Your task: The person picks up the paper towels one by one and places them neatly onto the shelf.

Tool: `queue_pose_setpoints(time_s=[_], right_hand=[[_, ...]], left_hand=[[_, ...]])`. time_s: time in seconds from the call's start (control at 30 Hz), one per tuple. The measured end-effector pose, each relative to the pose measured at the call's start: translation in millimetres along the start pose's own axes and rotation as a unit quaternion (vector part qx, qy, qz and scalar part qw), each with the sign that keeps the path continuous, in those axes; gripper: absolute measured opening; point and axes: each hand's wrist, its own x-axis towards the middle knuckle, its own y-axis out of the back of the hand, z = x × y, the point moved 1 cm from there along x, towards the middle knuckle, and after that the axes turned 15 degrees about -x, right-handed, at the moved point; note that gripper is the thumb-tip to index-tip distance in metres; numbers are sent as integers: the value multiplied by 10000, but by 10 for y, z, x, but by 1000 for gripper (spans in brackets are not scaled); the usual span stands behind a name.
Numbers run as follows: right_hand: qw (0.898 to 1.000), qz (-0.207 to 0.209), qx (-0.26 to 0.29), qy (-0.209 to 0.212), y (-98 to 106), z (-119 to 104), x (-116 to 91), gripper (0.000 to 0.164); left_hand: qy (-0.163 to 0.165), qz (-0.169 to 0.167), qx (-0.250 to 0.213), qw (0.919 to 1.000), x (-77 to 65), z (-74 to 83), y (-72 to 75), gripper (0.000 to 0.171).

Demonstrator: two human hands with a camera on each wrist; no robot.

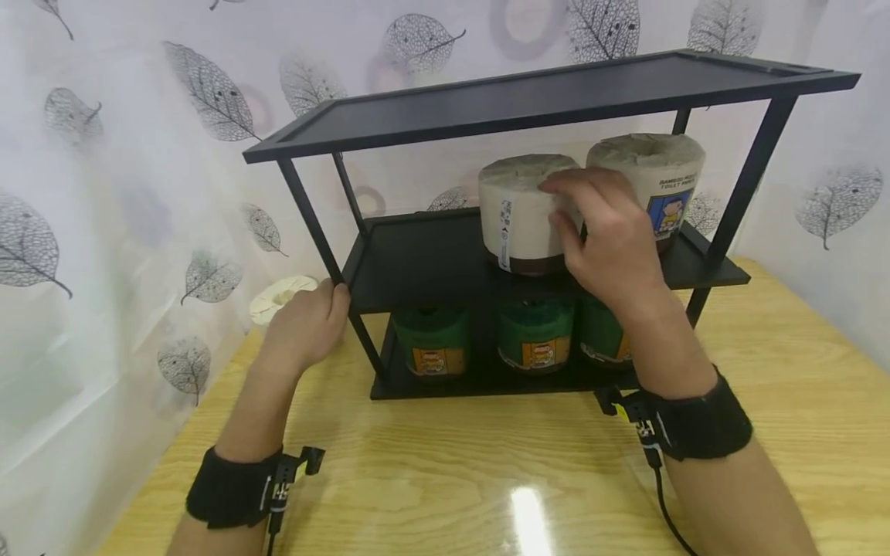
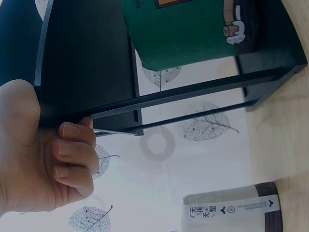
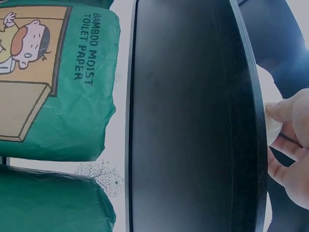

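At the left front corner of a black shelf rack [image 1: 424, 255], my left hand [image 1: 306, 328] grips the frame with curled fingers, seen close up in the left wrist view [image 2: 70, 152]. My right hand [image 1: 612, 235] touches the right side of a cream toilet paper roll [image 1: 531, 212] standing upright on the middle shelf. Its fingers are loosely bent and do not close round the roll. Just right of that hand stands a second cream toilet paper roll [image 1: 670, 181], partly hidden by it. In the right wrist view, the shelf edge hides most of the touched roll [image 3: 270, 92].
Several green toilet paper rolls [image 1: 431, 340] stand on the bottom shelf. Another cream roll [image 1: 267, 301] is on the wooden table [image 1: 431, 479], left of the rack and partly behind my left hand. A leaf-patterned curtain [image 1: 139, 154] hangs behind. The rack's top panel [image 1: 542, 93] overhangs my right hand's area.
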Motion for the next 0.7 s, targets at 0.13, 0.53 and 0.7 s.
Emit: queue_pose_setpoints(time_s=[0.13, 0.53, 0.7], right_hand=[[10000, 49, 2, -18, -3, 1, -14, 27], [9999, 120, -66, 89, -15, -22, -2, 27], [9999, 143, 17, 34, -27, -23, -7, 28]], left_hand=[[4, -1, 19, 10000, 0, 2, -8, 64], [53, -12, 21, 10000, 5, -3, -10, 67], [49, -22, -2, 10000, 7, -13, -10, 67]])
